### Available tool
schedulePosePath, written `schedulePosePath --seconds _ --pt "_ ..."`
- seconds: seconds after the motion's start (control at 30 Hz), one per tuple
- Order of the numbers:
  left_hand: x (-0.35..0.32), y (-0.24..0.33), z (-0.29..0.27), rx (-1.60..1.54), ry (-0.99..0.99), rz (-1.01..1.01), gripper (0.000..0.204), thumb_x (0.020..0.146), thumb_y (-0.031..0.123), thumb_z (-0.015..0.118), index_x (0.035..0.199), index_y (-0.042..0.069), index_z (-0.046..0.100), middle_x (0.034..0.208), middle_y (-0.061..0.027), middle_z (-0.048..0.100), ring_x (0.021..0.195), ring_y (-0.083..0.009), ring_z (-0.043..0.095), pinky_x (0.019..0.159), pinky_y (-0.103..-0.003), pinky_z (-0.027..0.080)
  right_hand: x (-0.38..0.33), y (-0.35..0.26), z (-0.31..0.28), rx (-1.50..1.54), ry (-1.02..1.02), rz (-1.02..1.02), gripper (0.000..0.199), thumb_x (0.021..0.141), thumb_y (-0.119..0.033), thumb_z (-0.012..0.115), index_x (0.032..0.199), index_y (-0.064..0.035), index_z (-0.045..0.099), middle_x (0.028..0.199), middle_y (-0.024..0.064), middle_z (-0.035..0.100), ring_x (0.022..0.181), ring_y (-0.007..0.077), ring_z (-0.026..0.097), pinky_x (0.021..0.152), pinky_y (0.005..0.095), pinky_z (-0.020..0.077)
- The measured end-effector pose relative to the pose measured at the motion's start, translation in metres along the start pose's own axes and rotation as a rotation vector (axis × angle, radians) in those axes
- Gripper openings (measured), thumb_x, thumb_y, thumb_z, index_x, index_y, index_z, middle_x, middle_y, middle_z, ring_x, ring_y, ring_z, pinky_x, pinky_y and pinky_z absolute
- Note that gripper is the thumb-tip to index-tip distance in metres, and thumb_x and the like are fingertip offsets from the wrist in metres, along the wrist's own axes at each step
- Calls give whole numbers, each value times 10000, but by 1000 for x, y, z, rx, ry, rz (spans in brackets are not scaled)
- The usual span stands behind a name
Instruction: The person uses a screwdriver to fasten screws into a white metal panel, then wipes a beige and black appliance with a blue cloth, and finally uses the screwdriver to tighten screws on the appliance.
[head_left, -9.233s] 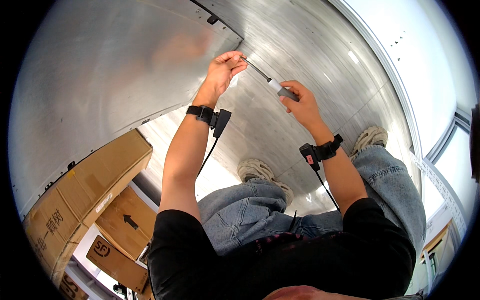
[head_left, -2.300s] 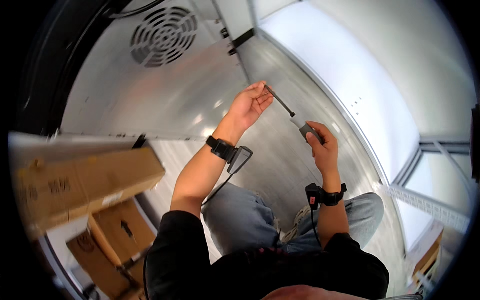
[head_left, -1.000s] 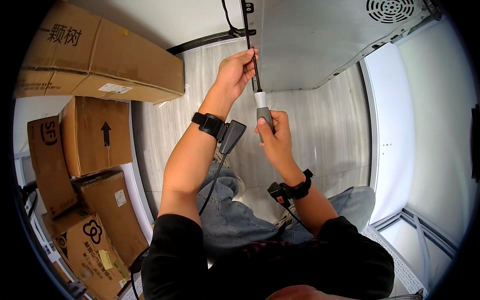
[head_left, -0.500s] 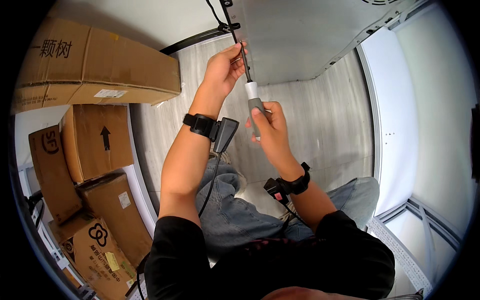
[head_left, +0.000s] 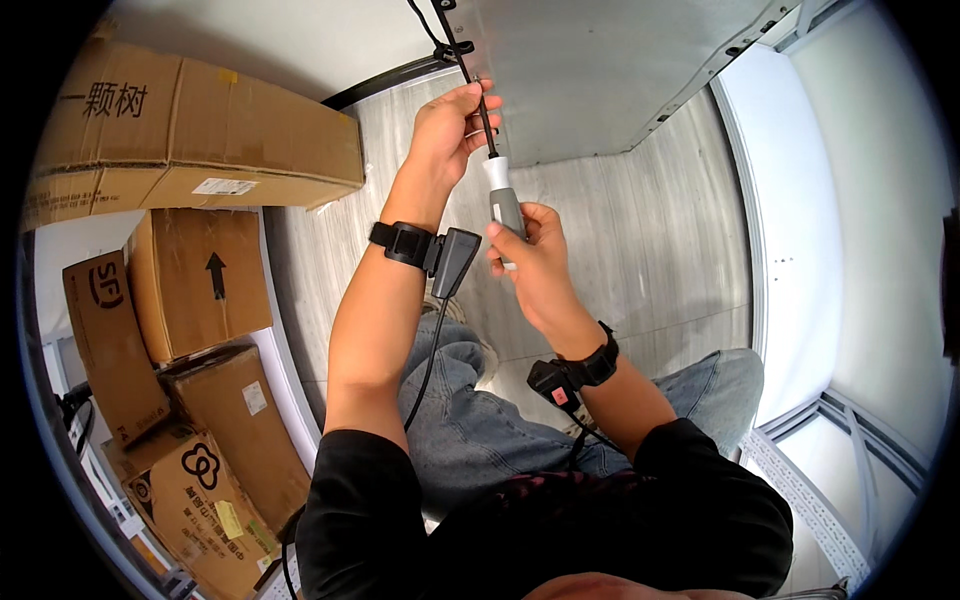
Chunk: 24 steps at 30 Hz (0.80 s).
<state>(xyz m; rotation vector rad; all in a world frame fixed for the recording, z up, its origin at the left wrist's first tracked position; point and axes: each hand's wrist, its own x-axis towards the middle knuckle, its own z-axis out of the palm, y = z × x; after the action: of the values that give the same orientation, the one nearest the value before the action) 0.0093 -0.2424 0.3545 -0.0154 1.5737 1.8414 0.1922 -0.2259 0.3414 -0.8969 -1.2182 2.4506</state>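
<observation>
My right hand (head_left: 537, 262) is closed on the lower end of the grey and white handle of a screwdriver (head_left: 507, 207). The dark shaft points up and slightly left, toward the edge of a large grey metal panel (head_left: 600, 85). Up by the tip, my left hand (head_left: 447, 128) has its thumb and forefinger pinched around the shaft, with the other fingers curled loosely. Whether a screw sits at the tip is too small to tell. A black cable (head_left: 440, 40) runs along the panel's left edge.
Cardboard boxes stand at the left, a long one (head_left: 230, 125) above several smaller ones (head_left: 205, 285). A white panel (head_left: 790, 230) borders the right side, above a metal frame (head_left: 815, 495). Pale wood-look floor (head_left: 640, 260) lies below my hands.
The screwdriver's handle has shifted slightly up and left, and my right thumb and fingers sit lower on it. My left hand stays at the shaft. The whole view has shifted a little.
</observation>
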Motion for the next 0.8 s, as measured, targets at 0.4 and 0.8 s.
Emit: schedulePosePath --seconds 0.4,0.8 --pt "0 2 -7 7 -81 9 267 962 148 489 1198 55 569 958 -26 645 802 -114 628 686 -244 514 11 -19 -14 360 -151 343 350 988 -347 435 996 -14 543 784 82 571 628 160 517 549 299 396" --pt "2 5 -6 -63 -67 -22 203 938 171 543 1104 70 604 875 23 633 734 -77 583 671 -220 462 12 -17 -12 340 -146 394 343 938 -370 540 991 -31 531 818 56 544 640 144 508 546 281 380"
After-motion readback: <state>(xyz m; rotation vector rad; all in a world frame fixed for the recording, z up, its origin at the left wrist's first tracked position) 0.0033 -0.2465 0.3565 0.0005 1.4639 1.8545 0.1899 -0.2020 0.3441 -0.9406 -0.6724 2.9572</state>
